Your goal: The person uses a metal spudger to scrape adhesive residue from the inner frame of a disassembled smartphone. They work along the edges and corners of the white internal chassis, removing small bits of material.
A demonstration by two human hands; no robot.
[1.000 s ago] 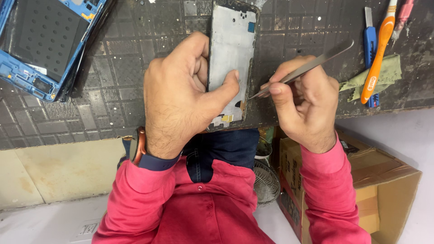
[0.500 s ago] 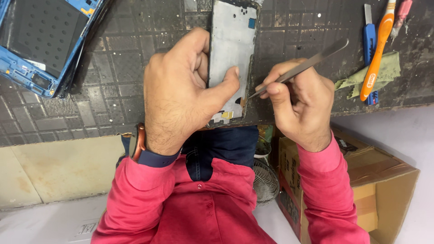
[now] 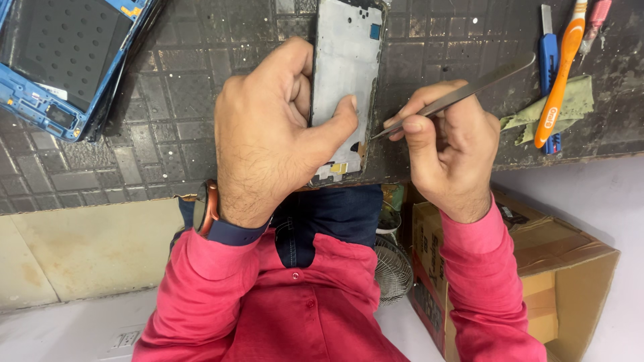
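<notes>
Thin grey rectangular phone frame [image 3: 345,87], judged light, stiff and fragile, best gripped along its long edges, is clamped at the dark mat's [image 3: 168,121] near edge by the left hand [image 3: 268,134], while slim steel tweezers [image 3: 456,94] are pinched in the right hand [image 3: 446,144].

Both forearms, in red sleeves, rise from 6 o'clock. The left hand [image 3: 272,131] is curled, knuckles up, its thumb stretched toward 3 o'clock and pressing down, a watch on the wrist. The right hand [image 3: 446,144] sits at 3 o'clock of it, fingers pinched together in a pen-style grip
</notes>
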